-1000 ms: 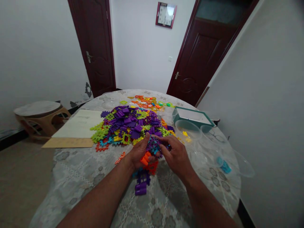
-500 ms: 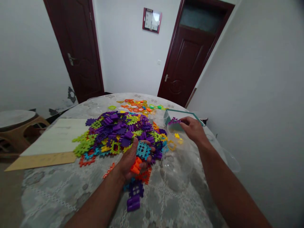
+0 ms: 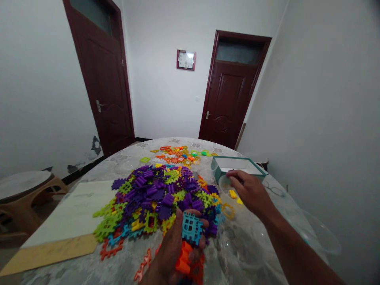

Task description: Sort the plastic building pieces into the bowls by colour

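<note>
My left hand is palm up, cupped around a light-blue toothed interlocking building piece with a window grid. An orange building block lies lower in the same palm. To the right, my right hand hovers at the near rim of a green-edged box, thumb and fingers pinched. Only a sliver of a dark purple building piece shows at its fingertips; the rest is hidden. Behind my left hand rises a large pile of purple, green, yellow and blue building pieces.
Smaller orange and yellow pieces are spread at the back. Yellow pieces and clear plastic containers are at the right. A pale board lies at the left, beside a stool off the table.
The view has tilted up. My right hand has brought the purple piece to the box rim, where it is now mostly hidden. My left hand still holds the blue and orange pieces.
</note>
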Tool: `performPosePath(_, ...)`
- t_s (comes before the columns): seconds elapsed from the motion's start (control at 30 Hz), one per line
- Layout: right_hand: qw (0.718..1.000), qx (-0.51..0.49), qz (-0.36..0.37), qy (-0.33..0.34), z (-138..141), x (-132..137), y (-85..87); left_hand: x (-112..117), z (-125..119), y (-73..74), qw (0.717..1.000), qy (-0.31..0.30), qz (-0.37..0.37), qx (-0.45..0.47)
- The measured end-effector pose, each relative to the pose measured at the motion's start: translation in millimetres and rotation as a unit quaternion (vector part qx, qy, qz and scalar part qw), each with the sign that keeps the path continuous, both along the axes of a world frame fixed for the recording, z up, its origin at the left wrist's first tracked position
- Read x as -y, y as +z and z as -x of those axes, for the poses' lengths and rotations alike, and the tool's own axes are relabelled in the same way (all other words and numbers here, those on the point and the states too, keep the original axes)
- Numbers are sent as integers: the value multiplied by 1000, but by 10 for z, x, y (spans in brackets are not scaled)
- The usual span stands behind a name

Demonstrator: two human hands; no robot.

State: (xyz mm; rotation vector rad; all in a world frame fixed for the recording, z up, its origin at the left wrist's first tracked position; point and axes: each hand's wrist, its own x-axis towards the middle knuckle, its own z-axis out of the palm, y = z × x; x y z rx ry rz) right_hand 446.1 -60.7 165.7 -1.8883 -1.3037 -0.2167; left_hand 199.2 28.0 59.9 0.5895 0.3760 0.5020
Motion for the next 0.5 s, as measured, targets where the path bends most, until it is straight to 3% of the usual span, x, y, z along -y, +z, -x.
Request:
performPosePath(0.1, 995, -20, -13, 96, 601, 119, -36, 7, 12, -35, 1000, -8, 4, 4)
performPosePath(0.23, 984, -33, -64, 166, 1150, 168, -272, 49, 42, -36, 998, -54, 17, -18)
performPosePath(0.33, 976, -35, -98, 190, 1295, 179, -431, 90, 64, 18, 998, -62, 14, -18)
performPosePath(0.5, 979, -4, -106, 174, 1305, 213, -534, 36, 63, 92, 999, -45, 2, 25)
